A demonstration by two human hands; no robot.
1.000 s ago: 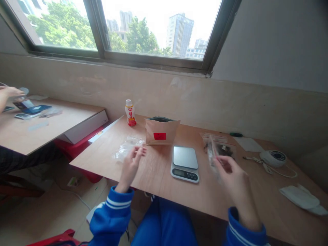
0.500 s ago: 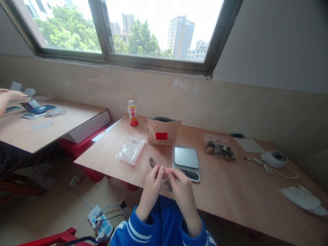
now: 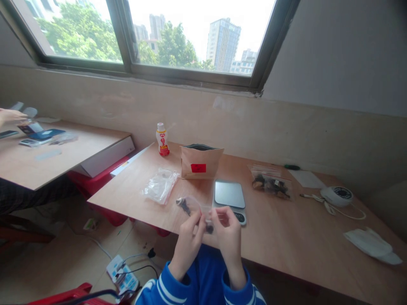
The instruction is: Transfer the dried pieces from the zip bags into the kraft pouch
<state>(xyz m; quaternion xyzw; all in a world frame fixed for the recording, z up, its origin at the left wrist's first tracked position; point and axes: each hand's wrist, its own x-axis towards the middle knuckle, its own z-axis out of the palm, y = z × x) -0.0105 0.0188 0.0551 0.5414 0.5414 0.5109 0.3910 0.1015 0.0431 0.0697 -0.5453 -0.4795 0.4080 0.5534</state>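
Note:
Above the table's front edge, my left hand (image 3: pixel 190 235) pinches the rim of a clear plastic bag (image 3: pixel 194 204). Dark, dried-looking pieces (image 3: pixel 183 205) lie in or under the film beyond my left fingers, and another dark lump (image 3: pixel 209 229) shows between the hands. My right hand (image 3: pixel 227 228) has thumb and fingers closed on the same bag's other side. Just past my right fingers sits a digital kitchen scale (image 3: pixel 229 195) with a bare plate. Behind it a brown paper pouch (image 3: pixel 202 167) with a red label stands upright, its top gaping.
Crumpled clear bags (image 3: pixel 161 185) lie on the left and a drink bottle (image 3: pixel 163 140) stands behind them. To the right are a zip bag of dark dried pieces (image 3: pixel 271 185), a white camera (image 3: pixel 336 195) with its cable, and tissue (image 3: pixel 372 245). Another person's hand (image 3: pixel 11 116) is over the left table.
My hands have drawn slightly apart, the right one shifting right along the bag's edge. More of the bag and its dark pieces shows. The view has shifted a little.

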